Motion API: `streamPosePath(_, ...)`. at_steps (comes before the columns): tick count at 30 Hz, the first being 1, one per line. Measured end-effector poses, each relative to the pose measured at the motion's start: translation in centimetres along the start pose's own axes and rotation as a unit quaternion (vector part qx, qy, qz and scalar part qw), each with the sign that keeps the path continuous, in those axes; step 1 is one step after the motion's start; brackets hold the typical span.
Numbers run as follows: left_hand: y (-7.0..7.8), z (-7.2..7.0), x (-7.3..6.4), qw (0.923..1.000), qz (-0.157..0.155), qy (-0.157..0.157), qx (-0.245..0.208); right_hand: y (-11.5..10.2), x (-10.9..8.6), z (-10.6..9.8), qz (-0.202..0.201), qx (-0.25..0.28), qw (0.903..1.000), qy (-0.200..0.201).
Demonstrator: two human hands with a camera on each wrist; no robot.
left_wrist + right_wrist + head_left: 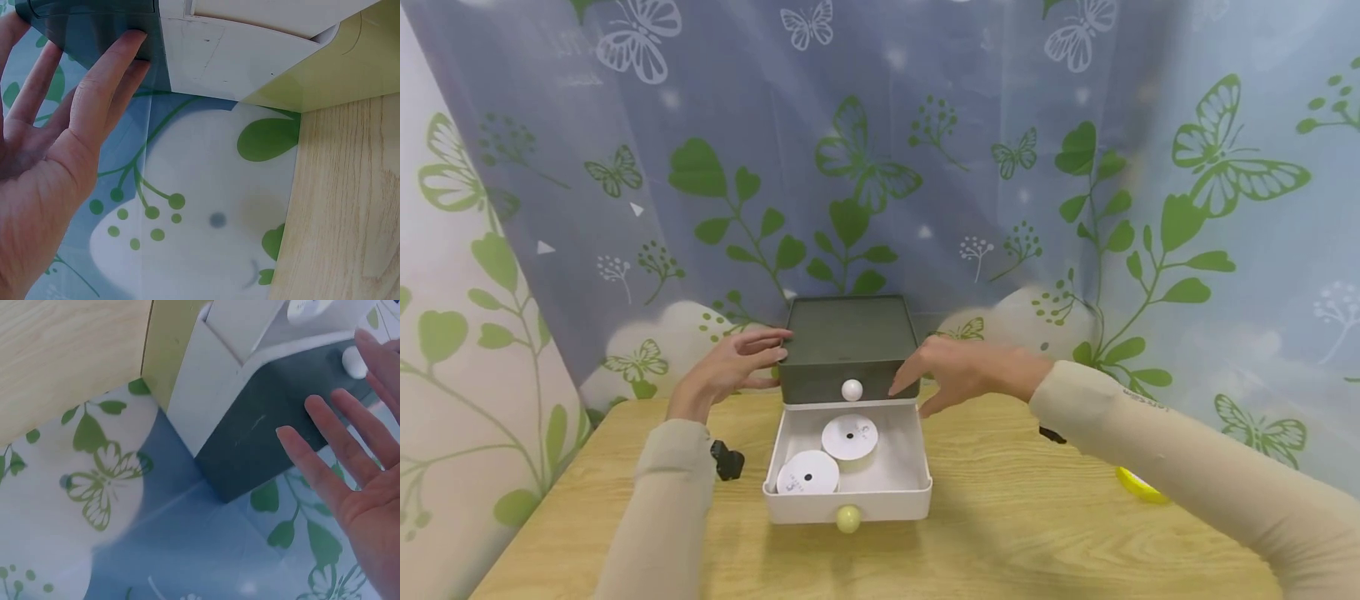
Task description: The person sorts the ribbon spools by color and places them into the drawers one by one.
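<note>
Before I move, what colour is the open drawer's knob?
Pale yellow-green; the knob shows best in the head view.

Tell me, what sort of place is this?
Probably an indoor tabletop work spot, though I can't tell whether at home or elsewhere: a wood-grain table, a butterfly-print backdrop behind it, and a small box with its lower drawer open.

There are two hands (726, 371) (966, 371), two white discs (796, 482) (861, 442), two round knobs (852, 390) (848, 519), two black objects (727, 461) (1052, 434), one drawer unit (852, 329), one yellow object (1138, 488).
</note>
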State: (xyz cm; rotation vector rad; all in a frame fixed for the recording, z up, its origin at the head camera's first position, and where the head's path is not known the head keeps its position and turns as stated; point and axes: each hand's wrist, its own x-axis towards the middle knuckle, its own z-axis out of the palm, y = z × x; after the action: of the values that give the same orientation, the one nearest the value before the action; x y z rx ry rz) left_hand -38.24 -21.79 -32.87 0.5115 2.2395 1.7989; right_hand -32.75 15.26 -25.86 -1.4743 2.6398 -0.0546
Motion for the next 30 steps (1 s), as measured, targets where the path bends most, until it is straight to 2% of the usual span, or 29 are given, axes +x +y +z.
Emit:
streamPosePath(6, 0.0, -0.1, 0.1, 1.0000, 0.002, -0.002, 0.000, 1.1, -1.4, -0.5, 0.002, 0.003, 0.9998, 0.022)
streamPosePath(16, 0.3, 0.1, 0.1, 1.0000, 0.005, -0.002, 0.000, 4.2, -3.9, -0.6, 0.058, 0.017, 0.9974, 0.039)
streamPosePath(25, 0.2, 0.2, 0.0, 1.0000, 0.000, -0.002, -0.004, 8.2, -5.9, 0.4, 0.142, 0.013, 0.9898, 0.008)
streamPosePath(30, 0.1, 0.2, 0.0, 1.0000, -0.004, 0.002, -0.003, 9.8, -6.6, 1.4, 0.178, 0.003, 0.9838, -0.019)
